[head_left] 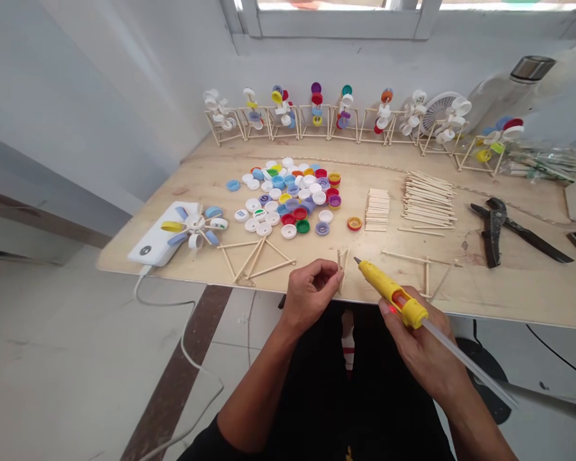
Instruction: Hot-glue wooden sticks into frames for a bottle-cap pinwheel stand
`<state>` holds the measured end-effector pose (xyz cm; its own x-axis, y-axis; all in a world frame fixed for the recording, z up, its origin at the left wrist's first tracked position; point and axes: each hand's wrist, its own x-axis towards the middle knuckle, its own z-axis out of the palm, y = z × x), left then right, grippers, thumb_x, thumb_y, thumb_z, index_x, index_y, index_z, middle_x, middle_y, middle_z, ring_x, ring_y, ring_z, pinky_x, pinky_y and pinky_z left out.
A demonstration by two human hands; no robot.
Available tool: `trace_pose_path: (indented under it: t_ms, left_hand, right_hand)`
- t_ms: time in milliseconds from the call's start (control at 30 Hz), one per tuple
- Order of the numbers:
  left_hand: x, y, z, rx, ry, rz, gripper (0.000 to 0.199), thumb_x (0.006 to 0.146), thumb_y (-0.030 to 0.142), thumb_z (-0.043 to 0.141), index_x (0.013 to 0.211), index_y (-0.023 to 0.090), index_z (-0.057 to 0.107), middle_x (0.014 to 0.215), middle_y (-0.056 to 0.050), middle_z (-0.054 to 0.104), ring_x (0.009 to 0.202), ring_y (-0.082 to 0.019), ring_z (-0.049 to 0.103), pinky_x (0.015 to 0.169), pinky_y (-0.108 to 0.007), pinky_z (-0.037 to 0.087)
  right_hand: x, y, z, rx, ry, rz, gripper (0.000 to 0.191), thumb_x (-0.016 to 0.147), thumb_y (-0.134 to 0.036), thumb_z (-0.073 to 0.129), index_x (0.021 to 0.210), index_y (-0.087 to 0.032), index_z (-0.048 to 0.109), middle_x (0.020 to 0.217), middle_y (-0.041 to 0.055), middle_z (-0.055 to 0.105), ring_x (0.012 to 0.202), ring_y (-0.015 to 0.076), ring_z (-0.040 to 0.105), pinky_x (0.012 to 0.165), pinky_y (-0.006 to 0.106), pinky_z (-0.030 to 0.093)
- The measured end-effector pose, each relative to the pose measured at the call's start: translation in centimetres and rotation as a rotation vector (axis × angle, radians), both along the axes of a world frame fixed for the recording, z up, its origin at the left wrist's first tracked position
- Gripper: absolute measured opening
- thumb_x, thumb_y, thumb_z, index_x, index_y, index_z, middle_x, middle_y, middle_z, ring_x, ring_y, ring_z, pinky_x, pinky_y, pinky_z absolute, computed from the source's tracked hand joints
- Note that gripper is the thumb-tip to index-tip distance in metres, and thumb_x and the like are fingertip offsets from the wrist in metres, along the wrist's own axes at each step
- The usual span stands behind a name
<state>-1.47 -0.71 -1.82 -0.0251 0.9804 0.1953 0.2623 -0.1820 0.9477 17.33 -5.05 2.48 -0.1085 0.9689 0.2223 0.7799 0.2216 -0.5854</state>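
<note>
My left hand [310,293] pinches a small frame of thin wooden sticks [344,275] at the table's front edge, fingers closed. In my right hand [425,346] is a yellow glue gun [381,280], with a long clear glue stick [465,360] out of its back end and a red light at the grip. Its nozzle points at the stick frame, a short gap away. To the left lie joined stick triangles [256,257]. Right of the gun rests another stick assembly [426,272], partly behind my right hand.
Loose bottle caps [288,198] lie mid-table, beside short sticks [377,210] and longer sticks [428,200]. Black pliers [492,234] are at right. A cap wheel [195,223] rests on a white power strip [156,246]. Several finished cap wheels on stands [317,121] line the wall.
</note>
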Motion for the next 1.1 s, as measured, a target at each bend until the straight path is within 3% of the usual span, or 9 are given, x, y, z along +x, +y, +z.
trace_pose_path:
  t_ms: [333,1100]
  left_hand:
    - [-1.2,0.0,-0.3,0.002,0.015,-0.049,0.015,0.078,0.030,0.062,0.075,0.016,0.063,0.066,-0.002,0.063,0.055,-0.010,0.054,0.052,-0.020,0.044]
    - [-1.2,0.2,-0.8,0.027,-0.027,-0.078,0.015,0.080,0.029,0.061,0.077,0.015,0.062,0.064,0.000,0.061,0.055,-0.008,0.052,0.053,-0.019,0.043]
  right_hand:
    - [-1.3,0.6,-1.0,-0.049,-0.052,-0.013,0.020,0.089,-0.040,0.045,0.083,-0.022,0.051,0.071,-0.0001,0.057,0.059,0.0145,0.055,0.056,0.025,0.040]
    - [-1.9,1.8,-1.7,-0.091,-0.139,-0.067,0.023,0.087,-0.042,0.043,0.076,-0.022,0.048,0.061,-0.0003,0.055,0.054,0.0154,0.050,0.056,0.026,0.036]
